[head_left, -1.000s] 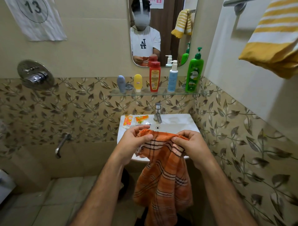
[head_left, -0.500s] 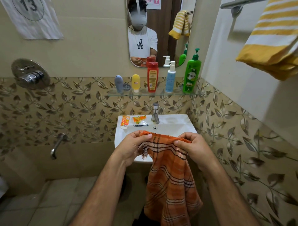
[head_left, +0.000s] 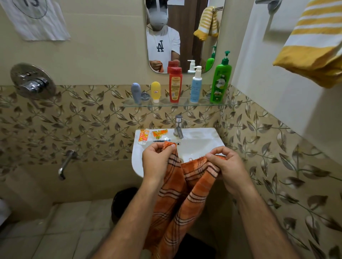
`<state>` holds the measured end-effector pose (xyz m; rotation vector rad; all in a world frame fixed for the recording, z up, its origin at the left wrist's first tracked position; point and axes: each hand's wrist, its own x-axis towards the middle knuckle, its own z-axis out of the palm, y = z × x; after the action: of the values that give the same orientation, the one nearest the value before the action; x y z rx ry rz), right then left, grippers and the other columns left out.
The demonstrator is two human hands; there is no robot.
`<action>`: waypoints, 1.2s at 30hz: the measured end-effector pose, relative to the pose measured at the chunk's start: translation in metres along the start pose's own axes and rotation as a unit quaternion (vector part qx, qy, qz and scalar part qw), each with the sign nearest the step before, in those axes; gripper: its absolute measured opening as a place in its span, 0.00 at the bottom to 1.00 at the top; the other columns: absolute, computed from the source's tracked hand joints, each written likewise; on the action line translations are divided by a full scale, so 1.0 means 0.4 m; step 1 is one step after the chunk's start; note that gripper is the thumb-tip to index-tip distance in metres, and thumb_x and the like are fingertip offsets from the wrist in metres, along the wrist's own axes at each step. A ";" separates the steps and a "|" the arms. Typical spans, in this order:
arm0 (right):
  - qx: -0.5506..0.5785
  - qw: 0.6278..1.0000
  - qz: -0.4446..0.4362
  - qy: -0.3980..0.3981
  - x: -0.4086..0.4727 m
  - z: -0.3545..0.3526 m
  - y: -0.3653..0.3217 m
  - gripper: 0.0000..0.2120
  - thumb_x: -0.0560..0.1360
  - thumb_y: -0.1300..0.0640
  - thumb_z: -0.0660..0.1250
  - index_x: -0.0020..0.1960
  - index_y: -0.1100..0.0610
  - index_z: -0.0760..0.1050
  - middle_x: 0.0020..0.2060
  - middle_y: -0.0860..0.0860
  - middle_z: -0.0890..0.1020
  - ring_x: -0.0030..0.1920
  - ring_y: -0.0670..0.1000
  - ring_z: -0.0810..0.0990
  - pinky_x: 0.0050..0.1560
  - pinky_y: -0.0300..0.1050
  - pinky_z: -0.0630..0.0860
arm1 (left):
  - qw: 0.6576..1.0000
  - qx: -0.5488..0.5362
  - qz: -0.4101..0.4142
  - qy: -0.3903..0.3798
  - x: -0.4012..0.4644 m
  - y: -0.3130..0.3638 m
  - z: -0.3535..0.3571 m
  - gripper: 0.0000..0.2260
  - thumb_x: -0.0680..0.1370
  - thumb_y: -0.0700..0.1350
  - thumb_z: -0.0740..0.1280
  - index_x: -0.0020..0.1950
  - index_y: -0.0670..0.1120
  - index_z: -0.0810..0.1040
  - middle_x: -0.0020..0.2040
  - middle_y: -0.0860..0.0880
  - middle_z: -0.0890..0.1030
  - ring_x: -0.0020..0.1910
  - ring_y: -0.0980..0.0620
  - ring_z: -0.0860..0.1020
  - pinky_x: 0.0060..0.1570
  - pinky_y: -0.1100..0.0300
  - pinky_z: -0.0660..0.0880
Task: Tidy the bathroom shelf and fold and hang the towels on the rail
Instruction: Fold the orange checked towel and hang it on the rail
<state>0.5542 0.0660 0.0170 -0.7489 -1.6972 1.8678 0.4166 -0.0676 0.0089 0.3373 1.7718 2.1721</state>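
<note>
An orange checked towel (head_left: 177, 203) hangs in front of the white sink (head_left: 199, 146). My left hand (head_left: 157, 160) pinches one top corner of it and my right hand (head_left: 224, 167) pinches the other end of its top edge, so the cloth sags between them. A yellow and white striped towel (head_left: 312, 46) hangs over the rail (head_left: 266, 2) at the upper right. On the glass shelf (head_left: 185, 102) stand a grey tube (head_left: 136, 93), a yellow tube (head_left: 155, 91), a red bottle (head_left: 175, 85), a blue pump bottle (head_left: 196, 86) and a green pump bottle (head_left: 221, 79).
A tap (head_left: 178, 127), an orange tube (head_left: 143, 136) and an orange sachet (head_left: 160, 133) sit at the back of the sink. A mirror (head_left: 185, 33) hangs above the shelf. A shower valve (head_left: 32, 81) and a spout (head_left: 65, 164) are on the left wall. A dark bin (head_left: 124, 201) stands below the sink.
My hands have moved apart along the towel's top edge, spreading it; the left hand now holds a corner and the cloth dips between the two hands.
</note>
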 end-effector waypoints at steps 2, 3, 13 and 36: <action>0.039 0.997 0.006 -0.065 -0.006 0.018 -0.014 0.04 0.75 0.62 0.69 0.43 0.62 0.77 0.34 0.58 0.79 0.33 0.55 0.80 0.32 0.47 0.78 | 1.000 0.017 0.014 -0.017 -0.008 -0.007 0.006 0.03 0.73 0.39 0.75 0.43 0.43 0.83 0.39 0.46 0.86 0.42 0.47 0.85 0.46 0.51 0.82; 0.059 0.994 0.013 -0.096 -0.009 0.028 -0.020 0.04 0.76 0.63 0.67 0.44 0.64 0.78 0.35 0.59 0.81 0.34 0.56 0.82 0.32 0.47 0.80 | 0.999 0.021 0.017 -0.030 -0.013 -0.009 0.010 0.03 0.73 0.39 0.76 0.43 0.44 0.83 0.40 0.46 0.86 0.44 0.46 0.85 0.48 0.50 0.82; -0.126 0.984 -0.082 -0.092 -0.016 0.084 -0.027 0.04 0.75 0.63 0.71 0.44 0.56 0.85 0.33 0.51 0.85 0.34 0.47 0.82 0.34 0.42 0.77 | 0.993 -0.013 -0.018 -0.113 -0.043 -0.001 -0.001 0.03 0.74 0.40 0.75 0.46 0.42 0.84 0.41 0.45 0.86 0.41 0.50 0.84 0.40 0.60 0.79; -0.349 0.925 -0.148 0.002 0.000 0.097 -0.026 0.12 0.72 0.55 0.72 0.31 0.53 0.80 0.25 0.49 0.80 0.27 0.44 0.75 0.30 0.44 0.72 | 0.975 0.004 -0.054 -0.214 -0.043 0.001 -0.006 0.04 0.76 0.41 0.72 0.49 0.43 0.84 0.43 0.47 0.86 0.44 0.51 0.84 0.46 0.60 0.80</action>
<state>0.5272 0.0391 0.0300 -0.6889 -2.3463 1.0377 0.4317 -0.0766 0.0091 0.6406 1.5186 1.8448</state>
